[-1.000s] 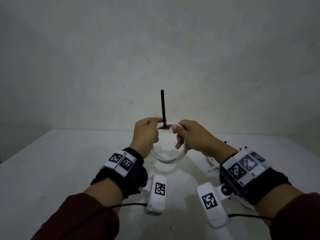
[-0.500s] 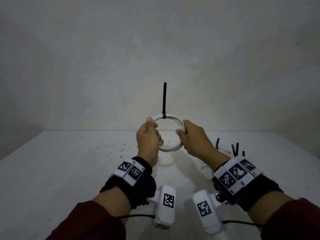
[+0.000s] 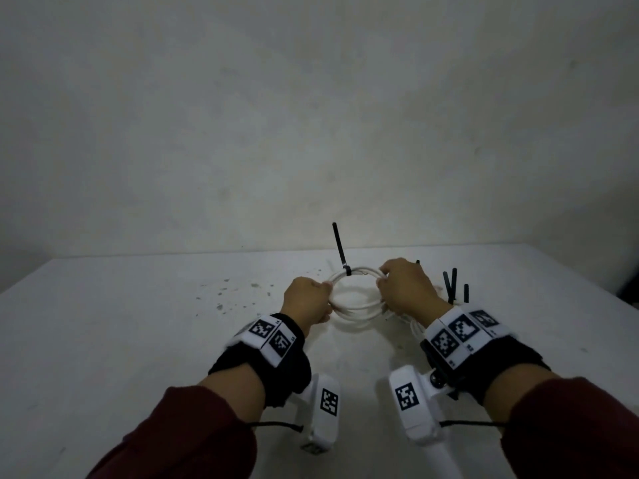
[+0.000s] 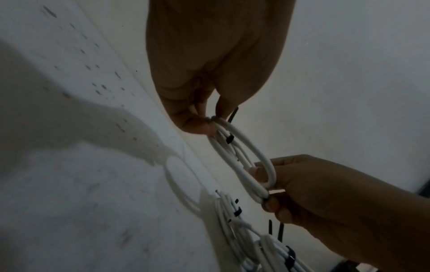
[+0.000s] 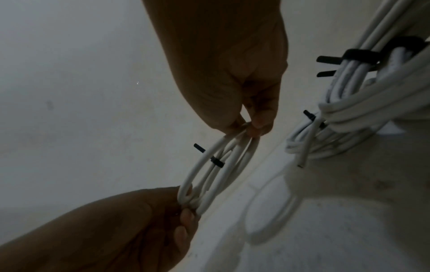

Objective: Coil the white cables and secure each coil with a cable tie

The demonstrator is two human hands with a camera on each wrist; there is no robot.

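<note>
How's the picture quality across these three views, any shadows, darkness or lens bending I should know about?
Head view: dim and evenly lit, sharp enough to read the black cable tie on the white coil; the table edges splay outward. Left wrist view: the left hand is underexposed, with a broad shadow on the table. Right wrist view: dark, grainy, strongly bent.

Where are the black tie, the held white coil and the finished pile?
black tie (image 3: 339,247), head view, upright tail.
white coil (image 3: 356,307), head view, near strands.
finished coils (image 5: 349,114), right wrist view, white strands.
</note>
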